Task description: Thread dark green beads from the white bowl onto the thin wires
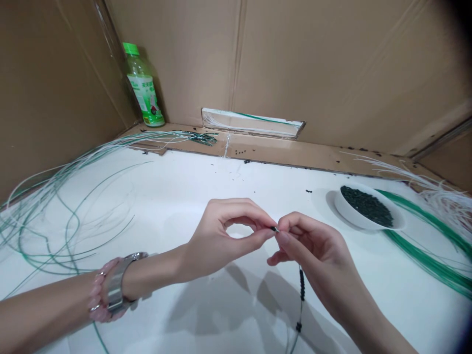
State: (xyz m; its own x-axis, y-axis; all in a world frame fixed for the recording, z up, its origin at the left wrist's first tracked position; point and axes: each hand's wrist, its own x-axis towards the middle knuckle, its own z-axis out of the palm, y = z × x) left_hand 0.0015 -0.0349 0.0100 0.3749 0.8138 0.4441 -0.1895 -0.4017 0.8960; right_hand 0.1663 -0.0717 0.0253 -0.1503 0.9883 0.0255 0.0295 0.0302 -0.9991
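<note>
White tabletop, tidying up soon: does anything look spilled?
Yes: small dark beads lie scattered along the cardboard ledge and the back of the white tabletop, outside the white bowl that holds the rest, so they look spilled.

— What's crowding the bowl (352, 211)?
— Green wires (429, 258) just right of it, white strands (446, 196) beyond them.
— And left of it?
— Open table (177, 187) up to the wire coils (55, 231), with the right hand (313, 250) and left hand (224, 246) in between.
</note>
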